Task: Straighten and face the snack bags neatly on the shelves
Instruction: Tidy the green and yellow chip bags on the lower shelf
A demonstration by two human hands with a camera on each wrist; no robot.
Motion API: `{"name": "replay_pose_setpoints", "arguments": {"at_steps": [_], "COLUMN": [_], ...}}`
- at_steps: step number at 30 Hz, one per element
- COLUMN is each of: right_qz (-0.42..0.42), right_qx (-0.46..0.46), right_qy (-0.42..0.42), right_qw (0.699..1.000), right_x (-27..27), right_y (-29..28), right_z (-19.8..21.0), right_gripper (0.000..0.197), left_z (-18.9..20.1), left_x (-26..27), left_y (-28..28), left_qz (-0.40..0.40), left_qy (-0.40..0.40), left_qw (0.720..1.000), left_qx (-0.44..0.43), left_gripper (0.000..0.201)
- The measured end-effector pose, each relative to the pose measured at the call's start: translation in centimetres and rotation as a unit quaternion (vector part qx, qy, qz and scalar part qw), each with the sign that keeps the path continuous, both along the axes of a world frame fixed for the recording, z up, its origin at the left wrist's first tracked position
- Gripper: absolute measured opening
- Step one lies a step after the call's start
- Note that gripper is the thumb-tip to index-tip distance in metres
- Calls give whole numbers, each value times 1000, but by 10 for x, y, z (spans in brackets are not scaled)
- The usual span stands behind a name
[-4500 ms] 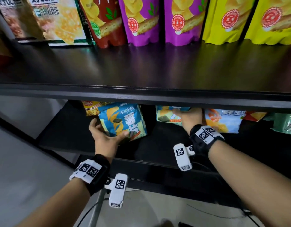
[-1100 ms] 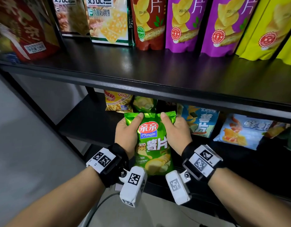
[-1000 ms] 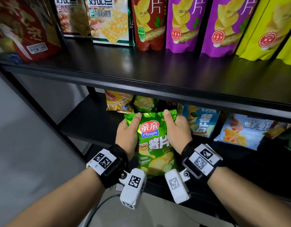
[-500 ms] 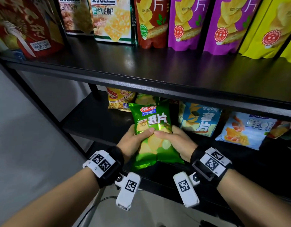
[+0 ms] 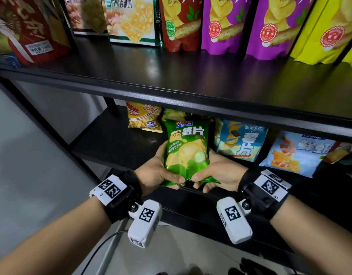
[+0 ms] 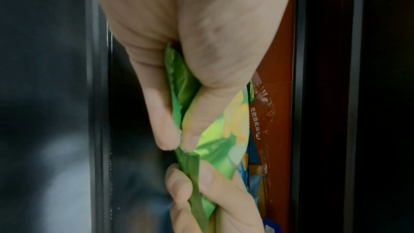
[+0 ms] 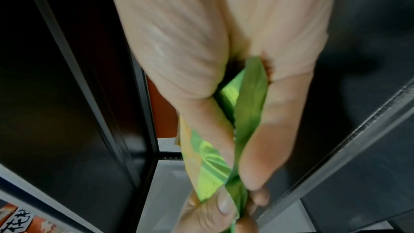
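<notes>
- Green chip bag (image 5: 186, 150) — upright at the lower shelf (image 5: 115, 143) front, long axis vertical, printed face toward the viewer.
- Left hand (image 5: 157, 173) and right hand (image 5: 218, 173) — each pinches a bottom corner.
- Bag's top edge partly hidden under the upper shelf (image 5: 171, 76).

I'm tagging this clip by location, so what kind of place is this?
Probably a shop's snack aisle, or a mock-up of one. Black shelves hold rows of chip pouches facing front, a red bag carries a white sticker, and both hands are setting a green chip bag upright.
</notes>
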State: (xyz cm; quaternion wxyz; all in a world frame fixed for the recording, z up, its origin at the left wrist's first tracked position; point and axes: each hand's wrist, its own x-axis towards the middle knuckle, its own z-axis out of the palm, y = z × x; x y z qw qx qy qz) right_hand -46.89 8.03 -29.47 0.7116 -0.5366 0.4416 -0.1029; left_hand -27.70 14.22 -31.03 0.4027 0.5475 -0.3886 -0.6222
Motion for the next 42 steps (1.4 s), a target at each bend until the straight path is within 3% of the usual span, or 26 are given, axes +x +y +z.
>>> {"name": "replay_pose_setpoints", "arguments": {"at_steps": [5,9,12,14,16,18,22,27,32,34,36,39,41,42], "right_qz": [27,33,35,47,41,20,6,44,44,53,78,55,21,0], "right_qx": [4,-3,-25,-23,8,58,128,184,226,226,211,156,36,-28], "right_qy": [-1,-7,-16,-23,-40,-71,-77,-96,-127,-122,-108,-119,-105,-106], "right_qw": [1000,999,999,998,998,996,989,977,965,965,968,979,994,994], "right_x": [-4,-6,-8,-11,-13,-16,-23,-23,-24,-25,-25,-24,-24,-23], "right_y": [2,3,2,2,0,-3,-12,-12,-10,-9,-7,-5,-6,-6], "right_z": [-6,-6,-4,-1,2,6,16,26,32,35,38,43,41,40], "right_gripper": [57,52,28,11,9,13,21,17,14,6,16,57,81,84], "left_z": [-8,-12,-12,-9,-7,-5,-2,13,18,16,17,29,40,43], "left_x": [1,5,10,15,22,28,32,26,23,18,13,13,14,14], "left_y": [4,5,3,5,9,14,16,10,11,13,14,8,2,0], "left_qz": [-13,-20,2,8,-19,-68,-82,-32,-97,-92,-57,18,69,92], "left_qy": [30,6,3,-50,-156,-244,-355,-361,-367,-342,-291,-243,-238,-230], "left_qw": [999,999,998,992,963,915,839,790,747,757,797,826,825,834], "left_qx": [-24,-37,-58,-114,-219,-313,-404,-495,-546,-549,-526,-508,-508,-493], "left_gripper": [111,100,106,117,121,115,99,62,38,31,29,27,23,20]}}
